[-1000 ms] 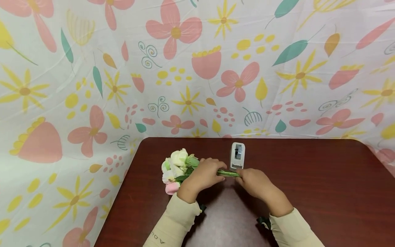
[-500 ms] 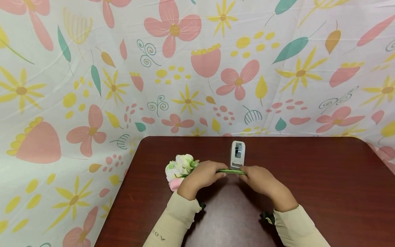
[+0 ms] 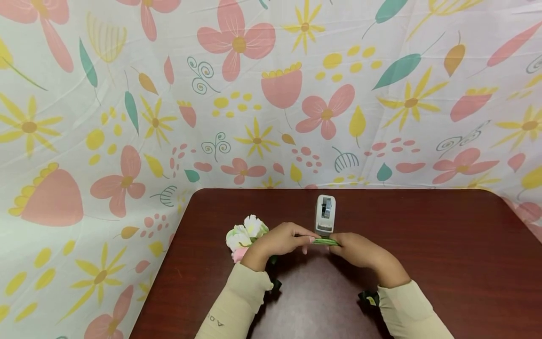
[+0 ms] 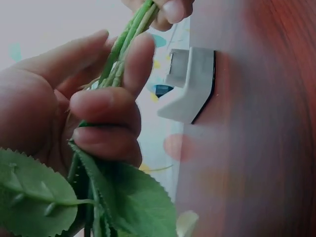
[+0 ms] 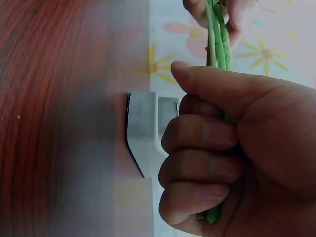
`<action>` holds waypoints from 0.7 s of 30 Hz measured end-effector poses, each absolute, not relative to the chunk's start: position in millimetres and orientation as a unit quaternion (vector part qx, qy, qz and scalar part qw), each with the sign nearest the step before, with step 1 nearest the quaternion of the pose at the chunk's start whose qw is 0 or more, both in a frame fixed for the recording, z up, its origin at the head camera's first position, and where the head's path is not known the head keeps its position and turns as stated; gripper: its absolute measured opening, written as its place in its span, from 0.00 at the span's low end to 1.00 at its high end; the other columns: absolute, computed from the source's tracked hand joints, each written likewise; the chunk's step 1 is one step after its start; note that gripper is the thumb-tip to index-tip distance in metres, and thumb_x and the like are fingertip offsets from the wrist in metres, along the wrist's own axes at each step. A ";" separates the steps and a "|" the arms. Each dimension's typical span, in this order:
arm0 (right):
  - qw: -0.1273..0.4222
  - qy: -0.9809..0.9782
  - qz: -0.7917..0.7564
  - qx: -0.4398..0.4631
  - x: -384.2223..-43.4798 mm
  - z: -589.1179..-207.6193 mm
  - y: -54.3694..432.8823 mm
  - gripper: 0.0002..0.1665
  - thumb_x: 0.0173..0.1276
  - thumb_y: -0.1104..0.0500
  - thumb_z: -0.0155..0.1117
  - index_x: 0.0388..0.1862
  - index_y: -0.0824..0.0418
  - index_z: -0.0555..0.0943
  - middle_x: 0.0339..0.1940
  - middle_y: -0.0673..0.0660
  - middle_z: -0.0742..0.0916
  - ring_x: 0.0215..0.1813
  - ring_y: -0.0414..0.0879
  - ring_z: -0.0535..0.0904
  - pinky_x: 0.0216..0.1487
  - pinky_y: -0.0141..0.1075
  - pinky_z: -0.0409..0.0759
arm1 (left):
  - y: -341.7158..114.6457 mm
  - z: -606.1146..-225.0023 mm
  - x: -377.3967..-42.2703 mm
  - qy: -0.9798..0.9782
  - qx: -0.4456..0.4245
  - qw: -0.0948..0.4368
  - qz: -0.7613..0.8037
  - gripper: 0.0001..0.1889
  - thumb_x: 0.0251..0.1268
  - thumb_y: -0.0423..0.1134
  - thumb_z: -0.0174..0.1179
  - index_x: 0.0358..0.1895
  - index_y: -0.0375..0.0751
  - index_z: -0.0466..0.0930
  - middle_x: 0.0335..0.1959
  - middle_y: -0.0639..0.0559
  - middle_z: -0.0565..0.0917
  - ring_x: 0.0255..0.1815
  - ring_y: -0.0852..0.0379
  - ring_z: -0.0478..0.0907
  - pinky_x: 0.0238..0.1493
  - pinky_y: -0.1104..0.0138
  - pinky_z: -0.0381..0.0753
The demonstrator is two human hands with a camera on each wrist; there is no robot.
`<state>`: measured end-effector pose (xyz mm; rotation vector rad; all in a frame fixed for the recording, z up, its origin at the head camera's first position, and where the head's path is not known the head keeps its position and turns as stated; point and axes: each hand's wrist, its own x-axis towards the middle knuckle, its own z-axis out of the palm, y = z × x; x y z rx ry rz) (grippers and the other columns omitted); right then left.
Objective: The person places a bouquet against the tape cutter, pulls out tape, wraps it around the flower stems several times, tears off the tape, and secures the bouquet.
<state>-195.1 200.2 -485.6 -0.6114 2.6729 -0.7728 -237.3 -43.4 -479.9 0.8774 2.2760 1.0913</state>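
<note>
A small bunch of artificial flowers (image 3: 243, 238) with white, pale green and pink heads lies sideways above the dark red table (image 3: 444, 263). My left hand (image 3: 281, 241) grips its green stems (image 4: 123, 47) near the serrated leaves (image 4: 123, 197). My right hand (image 3: 353, 248) is closed around the stem ends (image 5: 217, 39). A small white tape dispenser (image 3: 325, 214) stands just beyond both hands, seen close in the left wrist view (image 4: 190, 86) and the right wrist view (image 5: 145, 131).
A floral-print cloth (image 3: 271, 94) hangs behind the table and covers the floor at the left. The table's left edge (image 3: 165, 268) runs close to the flower heads. Cream sleeves (image 3: 237, 306) cover both forearms.
Both hands have stayed on the stems and shifted slightly toward me and to the right. The flower heads have turned and sit lower, nearer the left wrist.
</note>
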 end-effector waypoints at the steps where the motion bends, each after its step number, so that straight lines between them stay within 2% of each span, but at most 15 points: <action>1: 0.148 0.927 -0.271 -0.213 -195.6 -485.8 200.6 0.06 0.77 0.56 0.58 0.39 0.52 0.82 0.27 0.43 0.79 0.34 0.38 0.73 0.40 0.38 0.73 | -43.5 -479.7 -237.6 0.826 0.316 0.237 0.402 0.13 0.76 0.46 0.58 0.57 0.59 0.87 0.29 0.42 0.89 0.12 0.64 0.58 0.18 0.72 0.59; 4: 0.152 0.924 -0.277 -0.217 -197.1 -486.9 201.5 0.09 0.77 0.56 0.59 0.34 0.52 0.80 0.26 0.43 0.78 0.32 0.37 0.72 0.39 0.37 0.71 | -43.5 -479.5 -237.9 0.826 0.311 0.243 0.403 0.13 0.76 0.44 0.58 0.56 0.58 0.87 0.29 0.39 0.88 0.12 0.64 0.56 0.17 0.72 0.58; 9: 0.148 0.921 -0.285 -0.221 -196.8 -489.6 203.3 0.11 0.74 0.54 0.63 0.28 0.52 0.79 0.25 0.43 0.78 0.30 0.36 0.70 0.36 0.33 0.70 | -41.3 -482.6 -237.9 0.839 0.326 0.236 0.367 0.13 0.76 0.42 0.57 0.57 0.56 0.87 0.27 0.41 0.88 0.12 0.65 0.56 0.20 0.74 0.59; 14: 0.117 0.930 -0.282 -0.203 -194.7 -487.7 200.5 0.10 0.70 0.51 0.68 0.30 0.50 0.79 0.22 0.43 0.77 0.26 0.36 0.69 0.32 0.33 0.69 | -39.2 -484.4 -237.2 0.846 0.323 0.222 0.362 0.14 0.77 0.42 0.56 0.58 0.56 0.86 0.27 0.39 0.86 0.12 0.65 0.57 0.20 0.74 0.60; 19: 0.079 0.946 -0.238 -0.206 -192.5 -484.8 194.4 0.06 0.73 0.49 0.64 0.36 0.47 0.82 0.23 0.40 0.80 0.27 0.35 0.72 0.38 0.40 0.70 | -37.1 -484.3 -236.0 0.850 0.320 0.213 0.361 0.14 0.78 0.44 0.55 0.59 0.58 0.86 0.28 0.39 0.86 0.13 0.64 0.59 0.20 0.73 0.61; 21: 0.073 0.947 -0.228 -0.215 -192.3 -484.5 193.2 0.05 0.75 0.50 0.62 0.40 0.47 0.83 0.27 0.40 0.83 0.31 0.36 0.77 0.41 0.43 0.73 | -36.4 -484.0 -235.8 0.850 0.323 0.211 0.358 0.14 0.78 0.45 0.55 0.59 0.59 0.86 0.28 0.40 0.85 0.14 0.64 0.60 0.21 0.73 0.62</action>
